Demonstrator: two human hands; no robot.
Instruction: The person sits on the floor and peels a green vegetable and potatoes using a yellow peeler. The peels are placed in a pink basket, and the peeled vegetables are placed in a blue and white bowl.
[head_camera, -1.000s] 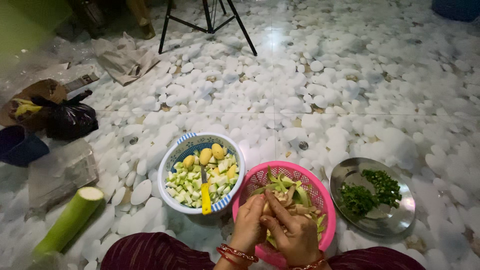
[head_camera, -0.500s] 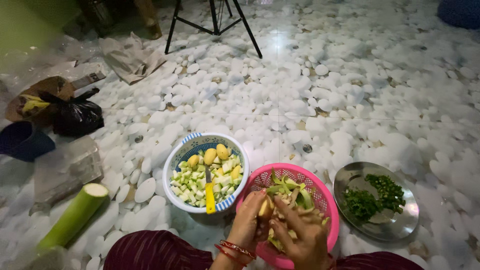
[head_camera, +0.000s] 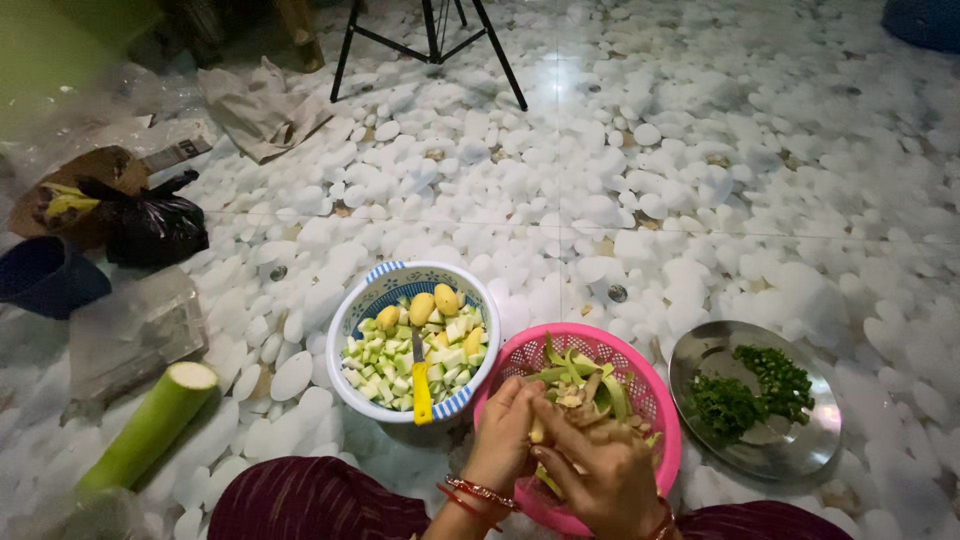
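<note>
You are working over the pink basket (head_camera: 655, 400), both hands meeting just above its near rim, and judging by the piles around you, the job looks well along but not finished. Your left hand (head_camera: 505, 435) is curling its fingers around a small pale yellow piece (head_camera: 537, 430), pinching it from the left, while your right hand (head_camera: 600, 465) is closing in from the right, thumb and fingertips pressing on that same piece as if stripping its skin; how much skin is left on it is hidden by your fingers. The basket is holding green and brownish peels (head_camera: 580, 380) heaped toward its middle, which suggests a good deal of peeling is already done. To its left, touching or nearly touching it, the blue-and-white bowl (head_camera: 345, 330) is filling up: pale green cubes (head_camera: 385, 365) are covering most of its bottom, a few whole yellow peeled pieces (head_camera: 422, 308) are sitting toward the far side, and a yellow-handled knife (head_camera: 421, 385) is lying across the cubes with its handle over the near rim. To the right, the steel plate (head_camera: 700, 350) is carrying two heaps of chopped greens (head_camera: 745, 390). At far left a long green stalk (head_camera: 150, 430) is lying on the floor (head_camera: 620, 160), cut at one end and otherwise whole, so that part appears to be waiting.
</note>
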